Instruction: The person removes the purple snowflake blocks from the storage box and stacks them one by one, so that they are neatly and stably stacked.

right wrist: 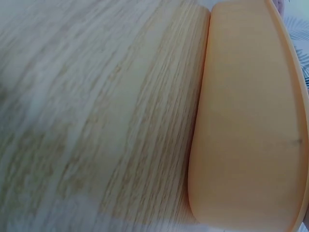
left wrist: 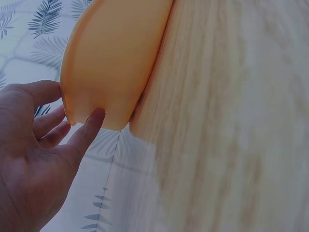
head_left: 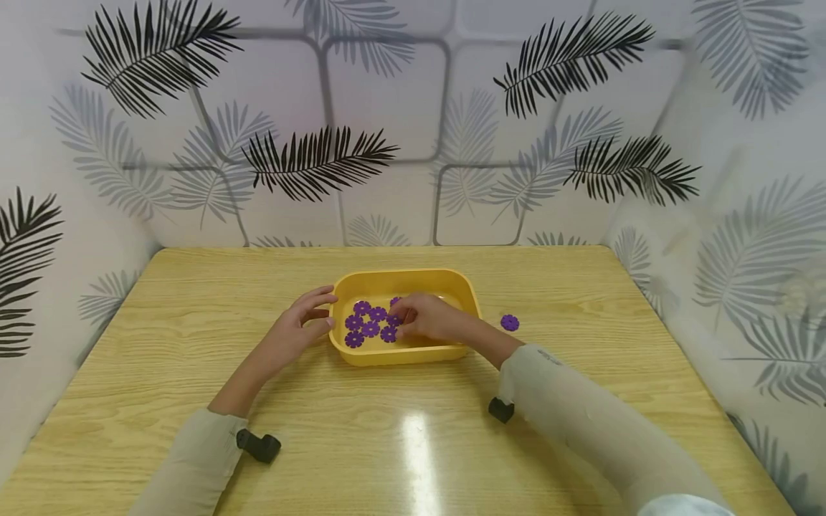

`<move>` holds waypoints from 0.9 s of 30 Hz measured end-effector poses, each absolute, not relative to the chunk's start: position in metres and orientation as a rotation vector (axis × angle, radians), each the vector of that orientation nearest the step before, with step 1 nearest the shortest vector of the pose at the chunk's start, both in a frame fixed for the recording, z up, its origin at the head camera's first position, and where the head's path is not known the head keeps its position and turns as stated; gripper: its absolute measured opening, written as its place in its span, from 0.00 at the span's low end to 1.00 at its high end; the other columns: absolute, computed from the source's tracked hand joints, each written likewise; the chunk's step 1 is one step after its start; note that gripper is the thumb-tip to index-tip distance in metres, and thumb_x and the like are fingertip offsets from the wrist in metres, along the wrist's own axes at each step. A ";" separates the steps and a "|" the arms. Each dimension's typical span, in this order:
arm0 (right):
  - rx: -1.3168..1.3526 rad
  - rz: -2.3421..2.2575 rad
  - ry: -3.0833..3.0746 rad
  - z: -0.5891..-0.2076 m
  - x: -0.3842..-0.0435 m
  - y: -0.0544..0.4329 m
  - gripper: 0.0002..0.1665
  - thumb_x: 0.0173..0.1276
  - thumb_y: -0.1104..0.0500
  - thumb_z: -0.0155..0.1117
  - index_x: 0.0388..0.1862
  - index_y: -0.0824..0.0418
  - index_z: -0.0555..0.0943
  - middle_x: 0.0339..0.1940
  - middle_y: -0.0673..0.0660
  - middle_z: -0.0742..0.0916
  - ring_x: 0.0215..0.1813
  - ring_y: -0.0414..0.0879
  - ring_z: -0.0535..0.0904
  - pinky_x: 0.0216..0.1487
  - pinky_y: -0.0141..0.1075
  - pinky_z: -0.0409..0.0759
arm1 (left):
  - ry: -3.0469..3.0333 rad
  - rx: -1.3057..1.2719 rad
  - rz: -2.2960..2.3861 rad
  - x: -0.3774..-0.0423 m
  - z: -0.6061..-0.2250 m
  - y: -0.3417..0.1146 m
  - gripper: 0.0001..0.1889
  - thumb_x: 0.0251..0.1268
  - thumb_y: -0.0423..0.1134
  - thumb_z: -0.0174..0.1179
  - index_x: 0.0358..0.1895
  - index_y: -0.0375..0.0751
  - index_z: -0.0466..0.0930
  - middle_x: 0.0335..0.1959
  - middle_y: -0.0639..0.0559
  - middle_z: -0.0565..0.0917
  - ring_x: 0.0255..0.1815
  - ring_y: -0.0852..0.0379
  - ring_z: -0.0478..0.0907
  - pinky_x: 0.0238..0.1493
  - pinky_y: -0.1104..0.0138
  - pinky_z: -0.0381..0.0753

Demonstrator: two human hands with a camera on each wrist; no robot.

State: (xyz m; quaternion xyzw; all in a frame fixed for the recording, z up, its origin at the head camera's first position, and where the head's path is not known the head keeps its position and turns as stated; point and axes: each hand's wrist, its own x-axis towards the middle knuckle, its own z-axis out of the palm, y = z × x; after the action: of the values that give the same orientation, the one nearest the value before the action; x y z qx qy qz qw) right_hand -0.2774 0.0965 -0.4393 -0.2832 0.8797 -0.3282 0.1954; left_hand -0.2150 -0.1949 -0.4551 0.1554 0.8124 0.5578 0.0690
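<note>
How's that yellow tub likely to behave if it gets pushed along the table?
The tub looks like smooth moulded plastic, so it's probably fairly stiff and light for its size. Its broad, low shape suggests it would slide rather than tip. The purple discs appear loose inside, so a sharp push might shift them.

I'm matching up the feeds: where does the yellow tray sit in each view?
Head: just below centre, the yellow tray with the left hand at its left end and the right hand reaching in.
Left wrist: upper left of centre, its end touched by the fingers.
Right wrist: along the right side, its outer wall showing.
Shared landmark: the wood-grain tabletop.
</note>
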 end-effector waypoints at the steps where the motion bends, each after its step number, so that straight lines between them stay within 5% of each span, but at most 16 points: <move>1: -0.800 -0.906 2.466 -0.440 -0.277 0.096 0.21 0.67 0.58 0.72 0.59 0.58 0.83 0.49 0.54 0.86 0.50 0.45 0.81 0.55 0.36 0.82 | 2.448 0.469 1.677 -0.215 -0.455 -0.195 0.25 0.78 0.39 0.54 0.74 0.38 0.66 0.81 0.51 0.55 0.73 0.38 0.66 0.67 0.51 0.77; 27: -0.884 -0.697 2.513 -0.439 -0.274 0.086 0.18 0.66 0.61 0.72 0.54 0.59 0.83 0.47 0.55 0.81 0.47 0.44 0.75 0.51 0.34 0.78 | 2.433 0.440 1.688 -0.215 -0.455 -0.194 0.25 0.78 0.40 0.54 0.73 0.39 0.67 0.81 0.52 0.56 0.74 0.39 0.65 0.68 0.48 0.75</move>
State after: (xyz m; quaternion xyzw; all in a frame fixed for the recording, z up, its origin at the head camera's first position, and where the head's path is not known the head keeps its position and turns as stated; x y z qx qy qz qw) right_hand -0.2737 0.0856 -0.4391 -0.3151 0.8955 -0.2483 0.1929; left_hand -0.2152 -0.1937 -0.4546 0.1467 0.8105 0.5622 0.0737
